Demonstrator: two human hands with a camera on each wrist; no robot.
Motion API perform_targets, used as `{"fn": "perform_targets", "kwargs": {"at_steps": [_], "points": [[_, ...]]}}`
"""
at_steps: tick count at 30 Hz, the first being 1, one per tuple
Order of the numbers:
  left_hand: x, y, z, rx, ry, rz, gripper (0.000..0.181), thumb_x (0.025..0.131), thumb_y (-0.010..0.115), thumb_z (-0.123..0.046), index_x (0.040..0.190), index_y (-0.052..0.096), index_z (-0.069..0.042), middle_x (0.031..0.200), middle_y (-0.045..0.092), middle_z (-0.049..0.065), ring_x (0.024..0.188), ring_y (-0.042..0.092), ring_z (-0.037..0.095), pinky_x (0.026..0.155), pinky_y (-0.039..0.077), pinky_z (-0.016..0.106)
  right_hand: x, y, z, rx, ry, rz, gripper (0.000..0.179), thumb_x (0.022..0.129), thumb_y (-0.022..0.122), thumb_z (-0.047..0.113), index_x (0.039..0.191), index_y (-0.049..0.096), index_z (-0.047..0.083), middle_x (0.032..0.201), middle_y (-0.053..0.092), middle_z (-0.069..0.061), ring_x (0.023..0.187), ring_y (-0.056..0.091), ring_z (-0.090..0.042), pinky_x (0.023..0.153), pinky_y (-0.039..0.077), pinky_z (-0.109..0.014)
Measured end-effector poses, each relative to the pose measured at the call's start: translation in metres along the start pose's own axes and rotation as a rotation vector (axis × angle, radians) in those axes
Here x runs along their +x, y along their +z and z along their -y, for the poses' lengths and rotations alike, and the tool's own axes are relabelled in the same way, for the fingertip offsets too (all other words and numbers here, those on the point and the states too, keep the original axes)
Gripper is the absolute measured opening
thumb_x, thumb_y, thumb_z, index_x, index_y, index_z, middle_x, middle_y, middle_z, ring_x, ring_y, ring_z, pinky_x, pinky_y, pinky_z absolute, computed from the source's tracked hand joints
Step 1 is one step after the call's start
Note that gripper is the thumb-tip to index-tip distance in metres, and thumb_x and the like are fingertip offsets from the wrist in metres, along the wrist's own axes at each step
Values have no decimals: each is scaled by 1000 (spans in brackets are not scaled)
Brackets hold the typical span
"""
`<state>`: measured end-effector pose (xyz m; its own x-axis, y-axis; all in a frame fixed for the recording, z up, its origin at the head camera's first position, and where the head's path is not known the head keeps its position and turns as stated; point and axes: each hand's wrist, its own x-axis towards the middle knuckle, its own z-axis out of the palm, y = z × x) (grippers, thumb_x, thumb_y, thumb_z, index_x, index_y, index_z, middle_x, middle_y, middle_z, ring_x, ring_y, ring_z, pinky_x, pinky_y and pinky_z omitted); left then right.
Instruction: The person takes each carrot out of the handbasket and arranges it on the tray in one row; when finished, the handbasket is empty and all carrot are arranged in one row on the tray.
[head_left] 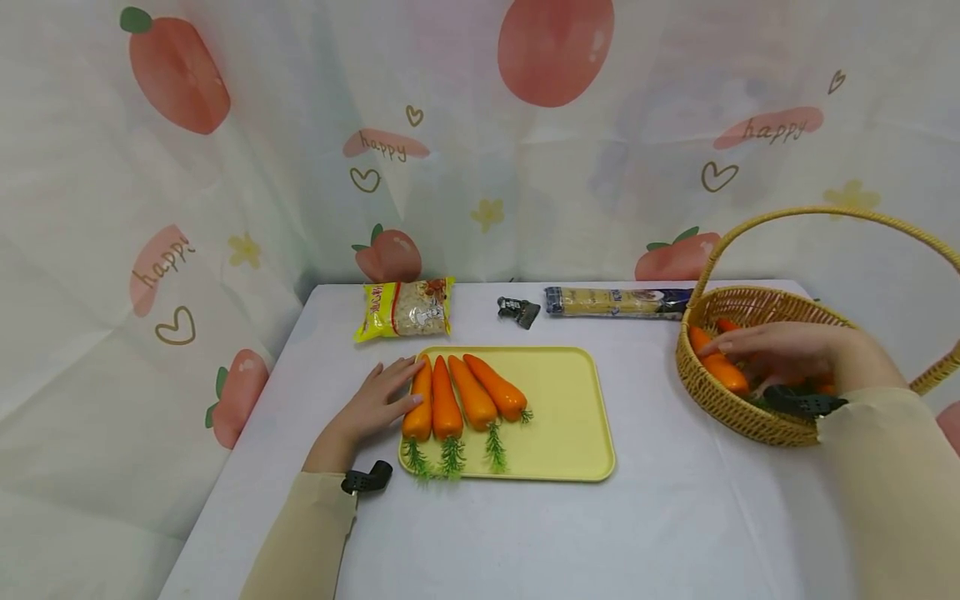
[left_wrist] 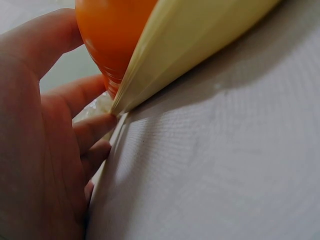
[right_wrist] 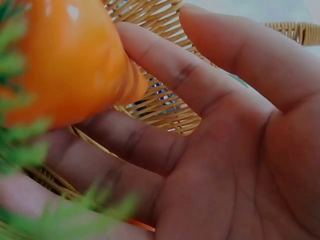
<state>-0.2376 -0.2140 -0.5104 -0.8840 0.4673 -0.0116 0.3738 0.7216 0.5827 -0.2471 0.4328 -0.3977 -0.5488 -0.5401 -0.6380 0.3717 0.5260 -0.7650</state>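
A yellow tray (head_left: 562, 417) bears several orange toy carrots (head_left: 447, 408) laid side by side, green tops toward me. My left hand (head_left: 375, 404) rests at the tray's left edge, thumb and fingers touching the leftmost carrot (head_left: 420, 408). In the left wrist view, fingertips also meet the tray's rim (left_wrist: 150, 70). On the right, my right hand (head_left: 798, 350) reaches inside a wicker basket (head_left: 712, 392) that contains more carrots. The right wrist view shows its fingers spread loosely along and under one carrot (right_wrist: 75, 60), with the thumb apart from it.
A yellow-and-clear food packet (head_left: 408, 308) lies behind the tray. Right of it are a small black object (head_left: 519, 312) and a long pack of noodles (head_left: 615, 302). The basket's tall handle (head_left: 825, 211) arches over it. A printed curtain (head_left: 450, 192) hangs behind the white table.
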Motion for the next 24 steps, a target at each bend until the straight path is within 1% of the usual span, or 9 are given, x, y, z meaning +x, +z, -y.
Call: {"fn": "perform_targets", "kwargs": {"at_steps": [4, 7, 10, 15, 18, 21, 24], "points": [[0, 0, 0, -1, 3, -4, 68, 95, 49, -58, 156, 31, -33, 163, 29, 3, 153, 20, 29, 125, 0, 54, -3, -7, -8, 17, -26, -27, 41, 109, 34, 24, 145, 43, 6, 122, 63, -10, 105, 66, -27, 88, 58, -43], [0, 0, 0, 3, 0, -4, 68, 95, 49, -59, 155, 31, -33, 163, 28, 3, 153, 20, 29, 125, 0, 54, -6, -11, -12, -4, -43, -36, 36, 108, 37, 17, 142, 40, 3, 120, 60, -11, 102, 66, -26, 87, 58, -46], [0, 0, -1, 1, -6, -5, 68, 95, 49, -59, 155, 31, -33, 163, 29, 4, 153, 20, 29, 125, 0, 54, -9, -13, -14, -31, -69, -39, 33, 107, 39, 13, 138, 38, 3, 117, 56, -11, 100, 66, -25, 88, 58, -49], [0, 0, -1, 0, -12, -2, 68, 95, 49, -59, 155, 32, -32, 163, 29, 4, 153, 20, 29, 125, 0, 54, -18, -12, -11, -31, -86, -89, 28, 105, 43, 12, 132, 41, 12, 116, 52, -10, 99, 65, -23, 90, 57, -50], [0, 0, -1, 4, -7, -1, 68, 95, 49, -59, 155, 31, -32, 163, 29, 4, 153, 20, 29, 125, 0, 54, -24, -11, -9, -34, -90, -117, 27, 105, 43, 11, 131, 42, 17, 117, 49, -8, 100, 64, -22, 92, 56, -50], [1, 0, 0, 6, -3, -2, 68, 95, 49, -59, 156, 31, -32, 163, 29, 4, 153, 21, 29, 125, 0, 54, -29, -10, -6, -50, -103, -139, 27, 105, 42, 12, 131, 41, 19, 114, 52, -3, 96, 64, -19, 88, 58, -48], [1, 0, 0, 11, 0, -3, 68, 95, 49, -59, 156, 31, -32, 163, 29, 4, 153, 21, 30, 125, 0, 54, -34, -7, -1, -50, -134, -144, 27, 106, 40, 12, 132, 40, 20, 111, 55, 2, 91, 64, -16, 82, 59, -47]]}}
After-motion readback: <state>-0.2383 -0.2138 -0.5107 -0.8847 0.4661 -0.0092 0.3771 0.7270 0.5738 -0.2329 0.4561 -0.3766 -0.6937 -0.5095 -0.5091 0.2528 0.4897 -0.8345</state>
